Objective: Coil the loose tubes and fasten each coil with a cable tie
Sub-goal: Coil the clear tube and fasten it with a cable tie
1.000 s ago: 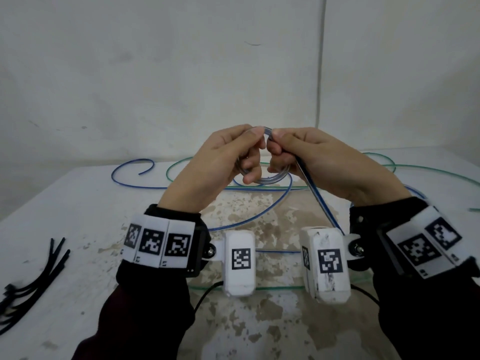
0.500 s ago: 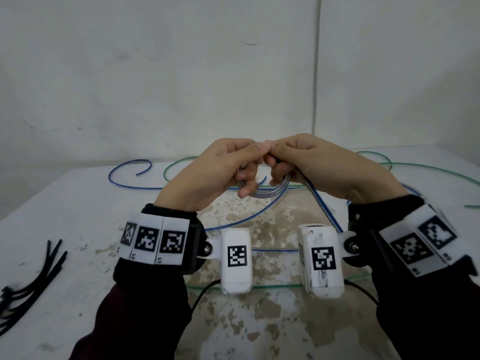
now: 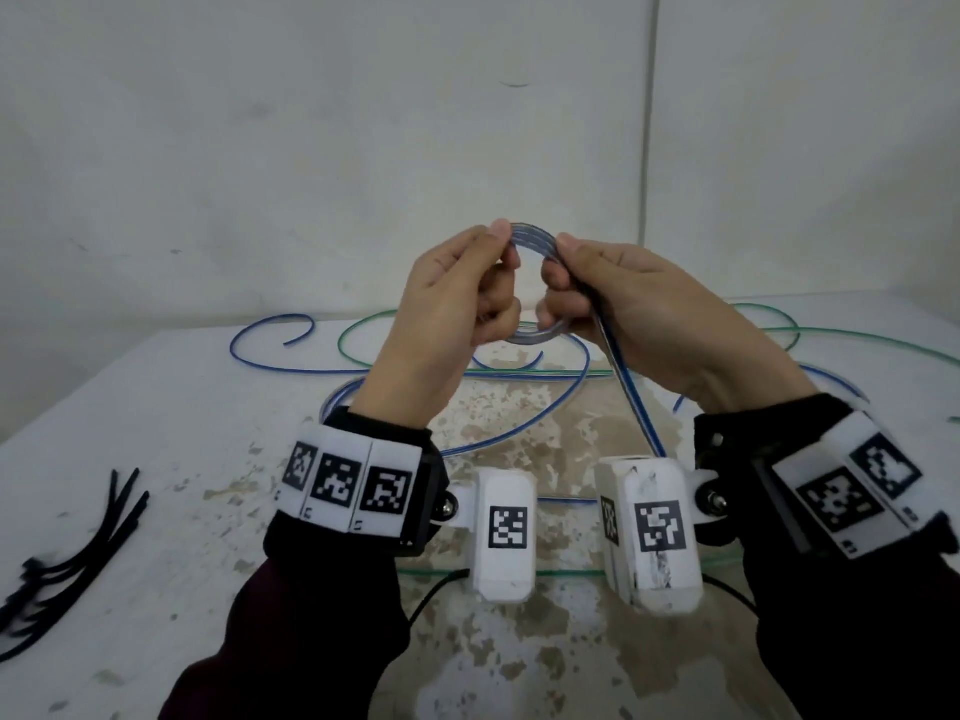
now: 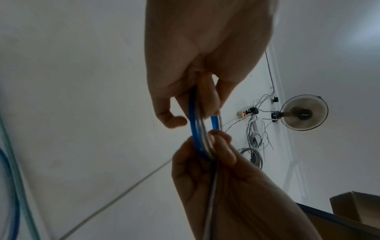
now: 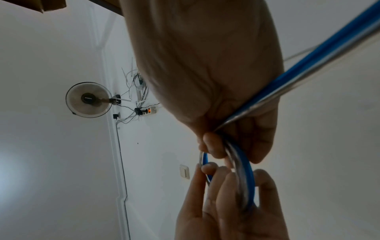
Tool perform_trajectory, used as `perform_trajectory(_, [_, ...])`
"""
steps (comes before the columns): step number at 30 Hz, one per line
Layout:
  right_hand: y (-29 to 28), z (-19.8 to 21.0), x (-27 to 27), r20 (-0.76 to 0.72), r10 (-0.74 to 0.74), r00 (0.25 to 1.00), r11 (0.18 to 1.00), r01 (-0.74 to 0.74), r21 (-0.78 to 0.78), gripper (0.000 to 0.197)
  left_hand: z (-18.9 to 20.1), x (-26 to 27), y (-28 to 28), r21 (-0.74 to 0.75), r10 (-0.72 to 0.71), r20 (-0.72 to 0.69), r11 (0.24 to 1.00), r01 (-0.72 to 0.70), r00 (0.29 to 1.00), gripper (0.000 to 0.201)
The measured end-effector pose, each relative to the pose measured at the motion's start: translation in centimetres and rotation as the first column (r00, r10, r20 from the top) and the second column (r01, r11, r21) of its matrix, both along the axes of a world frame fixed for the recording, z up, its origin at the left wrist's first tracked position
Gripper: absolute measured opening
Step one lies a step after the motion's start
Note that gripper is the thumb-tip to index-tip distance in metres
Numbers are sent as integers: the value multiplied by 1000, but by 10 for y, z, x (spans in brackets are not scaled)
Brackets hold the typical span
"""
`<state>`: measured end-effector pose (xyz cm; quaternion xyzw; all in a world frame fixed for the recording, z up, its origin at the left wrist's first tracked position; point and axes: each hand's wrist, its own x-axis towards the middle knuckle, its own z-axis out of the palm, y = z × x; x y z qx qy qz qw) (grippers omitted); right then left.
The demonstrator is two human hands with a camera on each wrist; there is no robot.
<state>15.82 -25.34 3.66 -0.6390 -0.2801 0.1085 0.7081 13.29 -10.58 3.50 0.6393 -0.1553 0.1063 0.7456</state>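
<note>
A small coil of blue-striped clear tube (image 3: pixel 532 236) is held up in front of me, above the table. My left hand (image 3: pixel 488 283) pinches the coil's left side between thumb and fingers. My right hand (image 3: pixel 563 288) grips its right side, and the loose length of the blue tube (image 3: pixel 631 397) runs down past my right wrist to the table. The left wrist view shows the blue coil (image 4: pixel 197 134) between both hands, and the right wrist view shows the same coil (image 5: pixel 246 177) with the tube's tail (image 5: pixel 308 71) leading away. A green tube (image 3: pixel 831 332) lies loose on the table behind.
A bundle of black cable ties (image 3: pixel 67 558) lies at the table's left edge. More blue tube (image 3: pixel 270 356) loops over the white, stained table (image 3: pixel 156 407). A wall stands close behind. A fan (image 4: pixel 302 112) and a power strip hang on another wall.
Both hands have risen with the coil and spread slightly apart, so the ring of tube now shows between the fingertips. The coil stays gripped by both hands.
</note>
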Motion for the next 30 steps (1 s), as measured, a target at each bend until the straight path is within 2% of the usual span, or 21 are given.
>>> perform_trajectory(2, [-2,1,0,24,-13,1000,998,15,-60,37,1,-2,3,71,-94,-67,993,99,993,31])
perform_trajectory(4, [-4,2,-2,66,-21,998,991,29,-130,37,0,-3,10,191,-158,-62,967,167,985,30])
perform_trajectory(5, [-4,2,-3,76,-21,997,989,32,-143,37,0,-4,13,243,-162,-33,956,165,986,30])
perform_trajectory(7, [0,2,-4,74,-31,997,991,40,-128,37,-1,-4,14,312,-86,74,948,59,994,29])
perform_trajectory(10, [1,3,-7,44,-43,998,997,45,-62,41,-1,-2,10,270,82,206,953,-138,975,28])
perform_trajectory(12, [0,5,-7,32,-25,999,999,26,-23,42,0,-1,6,199,129,213,965,-172,969,30])
perform_trajectory(15, [-4,5,-6,-3,-3,1000,1000,3,24,38,0,-2,3,140,6,134,990,-25,991,31])
perform_trajectory(18, [-3,4,-8,20,25,999,998,-24,-55,37,2,-8,9,249,-159,24,957,148,987,28])
perform_trajectory(19, [-2,4,-9,27,28,999,996,-26,-80,37,3,-10,12,306,-168,22,940,153,986,28])
perform_trajectory(21, [3,4,-10,29,-4,1000,997,6,-75,38,5,-10,14,353,-102,87,933,66,991,29])
perform_trajectory(24, [3,6,-8,31,-50,998,998,51,-21,42,4,-6,9,239,50,178,967,-93,983,30])
perform_trajectory(25, [2,6,-7,30,-35,999,999,36,-7,42,4,-5,7,186,57,169,979,-88,984,31])
perform_trajectory(27, [-2,6,-7,20,-3,1000,1000,3,-2,40,4,-5,4,130,-29,85,991,18,996,31])
perform_trajectory(30, [-3,6,-8,28,-13,1000,997,15,-73,39,4,-9,5,223,-171,-23,960,171,985,34])
